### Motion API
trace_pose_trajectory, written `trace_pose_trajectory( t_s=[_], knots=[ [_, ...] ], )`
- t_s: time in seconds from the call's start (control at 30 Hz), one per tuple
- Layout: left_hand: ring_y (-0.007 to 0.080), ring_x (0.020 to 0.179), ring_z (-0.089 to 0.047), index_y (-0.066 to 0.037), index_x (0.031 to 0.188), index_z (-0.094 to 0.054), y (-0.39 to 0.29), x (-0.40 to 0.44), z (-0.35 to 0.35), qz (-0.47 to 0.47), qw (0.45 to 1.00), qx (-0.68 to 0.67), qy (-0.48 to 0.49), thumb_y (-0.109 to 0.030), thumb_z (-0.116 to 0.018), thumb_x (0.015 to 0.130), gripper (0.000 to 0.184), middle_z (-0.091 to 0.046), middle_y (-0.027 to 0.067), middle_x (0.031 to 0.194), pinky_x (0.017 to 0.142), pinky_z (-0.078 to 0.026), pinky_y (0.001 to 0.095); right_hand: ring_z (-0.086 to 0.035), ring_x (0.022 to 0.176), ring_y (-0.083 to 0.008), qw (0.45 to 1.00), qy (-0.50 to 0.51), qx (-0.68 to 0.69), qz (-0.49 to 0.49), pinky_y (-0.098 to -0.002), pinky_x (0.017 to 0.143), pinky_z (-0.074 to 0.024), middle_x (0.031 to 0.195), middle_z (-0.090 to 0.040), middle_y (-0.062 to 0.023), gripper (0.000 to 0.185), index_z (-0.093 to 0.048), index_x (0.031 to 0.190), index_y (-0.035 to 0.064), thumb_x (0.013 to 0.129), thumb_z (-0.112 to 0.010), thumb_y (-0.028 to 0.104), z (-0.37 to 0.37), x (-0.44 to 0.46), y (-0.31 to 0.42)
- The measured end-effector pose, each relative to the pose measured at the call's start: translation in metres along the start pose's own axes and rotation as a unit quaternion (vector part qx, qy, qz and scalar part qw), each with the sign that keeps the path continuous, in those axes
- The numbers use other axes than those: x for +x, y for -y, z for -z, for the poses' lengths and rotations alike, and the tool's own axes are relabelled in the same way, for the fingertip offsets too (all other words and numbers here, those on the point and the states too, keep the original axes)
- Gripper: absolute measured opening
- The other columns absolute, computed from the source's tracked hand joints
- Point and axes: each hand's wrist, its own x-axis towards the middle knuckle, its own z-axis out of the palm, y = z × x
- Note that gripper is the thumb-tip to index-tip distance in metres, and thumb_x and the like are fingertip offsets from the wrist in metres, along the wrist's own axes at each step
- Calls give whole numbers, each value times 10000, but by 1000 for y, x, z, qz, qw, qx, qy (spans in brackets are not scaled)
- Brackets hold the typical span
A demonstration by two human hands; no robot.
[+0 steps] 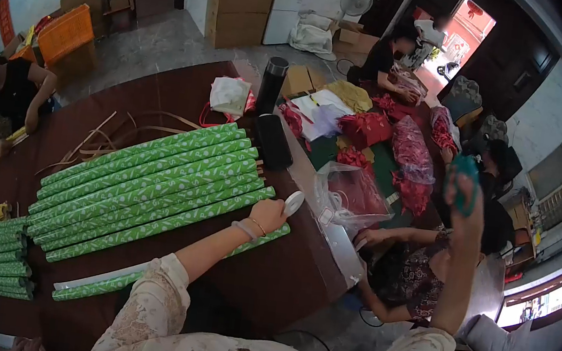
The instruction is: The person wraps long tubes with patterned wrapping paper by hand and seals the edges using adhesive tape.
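Observation:
My left hand is closed on a roll of white tape, above the right end of a green patterned roll that lies nearest me with a white strip along its edge. Beyond it, several long green patterned rolls lie side by side on the dark red table. My right hand is raised at the right, its fingers wrapped round a bunched teal-green thing that I cannot make out clearly.
Shorter green rolls are stacked at the left. A black phone and dark bottle stand past the rolls. Red packets and clear bags lie right of centre. Co-workers sit at left, right and back.

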Motion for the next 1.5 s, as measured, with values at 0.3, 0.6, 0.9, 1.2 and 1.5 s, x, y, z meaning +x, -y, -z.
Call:
trace_pose_trajectory(
  t_s=[0.3, 0.6, 0.9, 1.2, 1.5],
  knots=[
    [335, 638, -597, -37, 765, -564, 2, -3, -9, -2, 999, -19, -33, -252, -612, 749, 222, -605, 160, 683, 601, -488, 443, -508, 594, -75, 910, 143, 18, -389, -212, 492, -378, 748, -509, -15, 305, -509, 967, 68, 822, -626, 310, -59, -132, -179],
    [272, 612, -606, -30, 767, -593, 9, -1, 4, 13, 995, -95, -4, -292, -589, 804, 265, -614, 131, 661, 592, -477, 377, -566, 793, -248, 865, 258, -389, -184, -344, 711, -432, 851, -573, -135, 536, -555, 925, -9, 674, -719, 436, -44, -113, -201],
    [352, 668, -594, -45, 788, -591, 11, -15, -6, 17, 987, -134, -85, -262, -648, 755, 227, -609, 164, 707, 615, -477, 437, -562, 836, -252, 855, 293, -427, -25, -335, 758, -433, 866, -561, -158, 450, -524, 981, 6, 683, -725, 277, -53, -80, -224],
    [326, 648, -591, -29, 780, -574, 1, -27, 1, 89, 984, -136, -72, -290, -646, 776, 270, -601, 146, 689, 582, -461, 403, -476, 736, -37, 991, -82, 57, 92, -204, 639, -373, 847, -548, -22, 275, -540, 1015, 13, 857, -553, 238, 11, 71, -90],
    [248, 622, -613, -42, 862, -612, 5, -25, 0, 109, 979, -161, -63, -287, -634, 788, 257, -623, 114, 689, 601, -473, 352, -586, 777, -305, 832, 266, -485, -27, -364, 697, -451, 826, -603, -165, 390, -562, 926, 3, 673, -696, 268, -49, -69, -178]
  ],
)
